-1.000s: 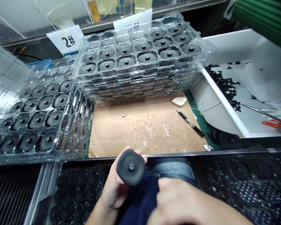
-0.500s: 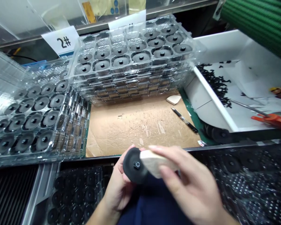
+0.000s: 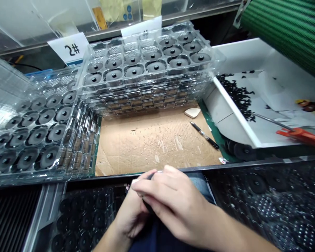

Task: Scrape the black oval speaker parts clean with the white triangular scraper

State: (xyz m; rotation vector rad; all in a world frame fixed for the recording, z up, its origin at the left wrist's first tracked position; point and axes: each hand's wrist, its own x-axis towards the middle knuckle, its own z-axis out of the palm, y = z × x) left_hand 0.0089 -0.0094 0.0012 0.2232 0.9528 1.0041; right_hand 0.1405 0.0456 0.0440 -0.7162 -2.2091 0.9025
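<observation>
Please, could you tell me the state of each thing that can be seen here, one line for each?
Left hand: holding the black disc.
Right hand: curled over the black disc, its grip hidden.
Black disc: in hand, mostly covered.
Central top tray: partly filled.
Left top tray: front rows filled.
Pen: lying on the cardboard.
White wedge: lying flat.
White bin: open-topped, black pieces inside.

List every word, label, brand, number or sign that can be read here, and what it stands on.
"2#": white sheet at the back left.
Second white sheet: mark only partly visible, unreadable.
Pen and small sticker: markings too small to read.
Yellow paper: no legible text.
</observation>
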